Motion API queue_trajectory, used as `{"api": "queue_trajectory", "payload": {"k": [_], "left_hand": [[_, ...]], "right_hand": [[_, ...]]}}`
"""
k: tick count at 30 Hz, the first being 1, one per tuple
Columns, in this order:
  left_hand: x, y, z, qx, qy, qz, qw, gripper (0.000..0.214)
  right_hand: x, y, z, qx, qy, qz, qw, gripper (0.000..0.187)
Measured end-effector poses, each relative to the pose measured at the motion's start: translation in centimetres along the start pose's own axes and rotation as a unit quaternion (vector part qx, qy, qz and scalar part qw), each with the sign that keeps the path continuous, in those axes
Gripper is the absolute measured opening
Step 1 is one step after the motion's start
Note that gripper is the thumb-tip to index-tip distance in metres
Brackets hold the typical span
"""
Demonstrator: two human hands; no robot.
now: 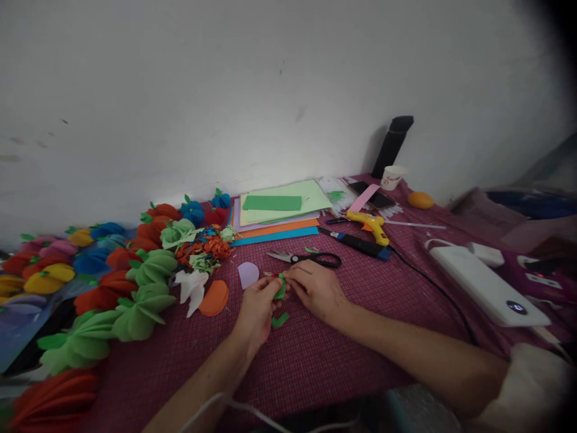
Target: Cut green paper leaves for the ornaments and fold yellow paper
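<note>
My left hand (259,302) pinches a small green paper piece (281,287) between thumb and fingers. From the other side my right hand (317,290) closes its fingertips on the same piece. A thin reddish stick-like thing shows by the left fingertips, too small to name. On the cloth just below lies another green paper scrap (280,320). Black-handled scissors (311,258) rest beyond the hands with blades apart. Left of my hands are a lilac paper cutout (248,275) and an orange paper oval (214,298).
Several folded-paper pumpkins (146,313) crowd the left side, near crumpled scraps (205,248). Paper sheets (311,195) lie by the wall. At right are a yellow glue gun (367,224) with a trailing cord, a white power bank (489,287), a paper cup (392,178) and an orange fruit-like object (421,200).
</note>
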State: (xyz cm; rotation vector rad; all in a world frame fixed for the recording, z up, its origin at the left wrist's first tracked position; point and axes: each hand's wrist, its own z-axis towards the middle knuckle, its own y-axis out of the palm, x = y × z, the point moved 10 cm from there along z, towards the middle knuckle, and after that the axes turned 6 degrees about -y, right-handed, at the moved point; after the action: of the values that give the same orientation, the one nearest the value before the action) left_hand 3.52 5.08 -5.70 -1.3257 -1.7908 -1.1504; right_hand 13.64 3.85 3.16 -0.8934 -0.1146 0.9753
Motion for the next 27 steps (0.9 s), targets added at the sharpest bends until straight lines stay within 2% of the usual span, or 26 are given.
{"api": "queue_trajectory", "payload": {"k": [6,18,27], "left_hand": [[0.1,0.2,0.0,-0.023,-0.002,-0.032,0.999,0.013],[0.6,0.5,-0.2,-0.037,-0.004,-0.088,0.995,0.017],[1.0,0.3,-0.2,-0.035,0.039,-0.079,0.996,0.021]], "right_hand": [[-0.9,0.5,-0.1,-0.021,-0.036,-0.047,0.998,0.02],[-1.6,0.7,0.1,-0.036,-0.062,-0.048,0.996,0.022],[-1.7,0.0,0.1,-0.007,-0.065,-0.035,0.997,0.025]]}}
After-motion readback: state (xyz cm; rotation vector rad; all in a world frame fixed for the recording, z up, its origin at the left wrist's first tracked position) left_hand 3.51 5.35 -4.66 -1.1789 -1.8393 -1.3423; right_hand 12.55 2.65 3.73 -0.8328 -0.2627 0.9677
